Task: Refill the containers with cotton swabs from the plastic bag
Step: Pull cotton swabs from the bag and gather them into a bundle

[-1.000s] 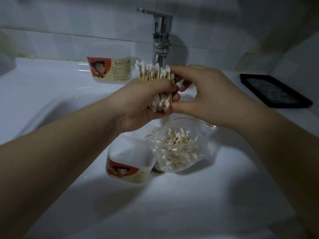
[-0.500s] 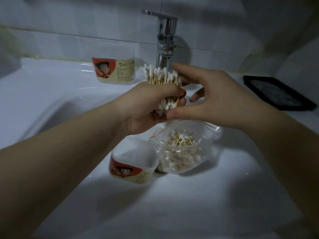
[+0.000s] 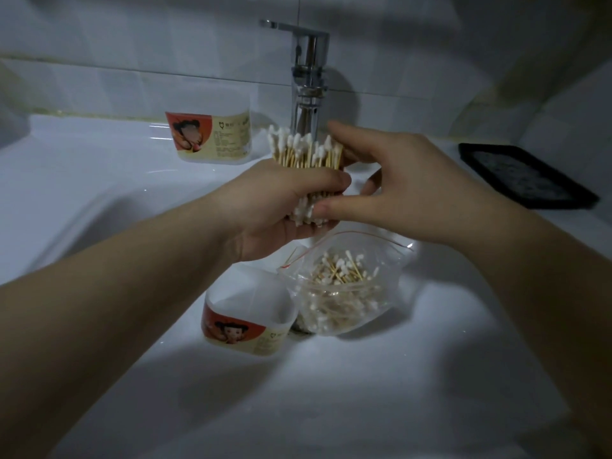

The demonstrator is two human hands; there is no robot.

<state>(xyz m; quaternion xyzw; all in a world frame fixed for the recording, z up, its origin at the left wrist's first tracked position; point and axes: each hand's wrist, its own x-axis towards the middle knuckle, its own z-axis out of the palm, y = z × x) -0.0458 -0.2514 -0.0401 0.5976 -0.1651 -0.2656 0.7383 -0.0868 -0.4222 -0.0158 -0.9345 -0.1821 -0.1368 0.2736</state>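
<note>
My left hand (image 3: 281,207) grips an upright bundle of cotton swabs (image 3: 306,154) with wooden sticks and white tips, held above the sink. My right hand (image 3: 407,190) is beside the bundle on its right, forefinger over the top tips and thumb at the bottom tips, fingers fairly straight. Below, an open clear plastic bag (image 3: 344,293) with a red zip line holds several loose swabs. An open white container (image 3: 246,316) with a red and cream label sits left of the bag, touching it. A second labelled container (image 3: 212,137) stands on the ledge behind.
A chrome tap (image 3: 308,77) rises right behind the bundle. The white sink basin (image 3: 331,392) holds the bag and the near container. A black tray (image 3: 526,175) lies on the ledge at right. Tiled wall closes the back.
My right hand's fingers have opened from round the bundle and now only touch its ends. The left hand keeps its hold; the view has shifted slightly.
</note>
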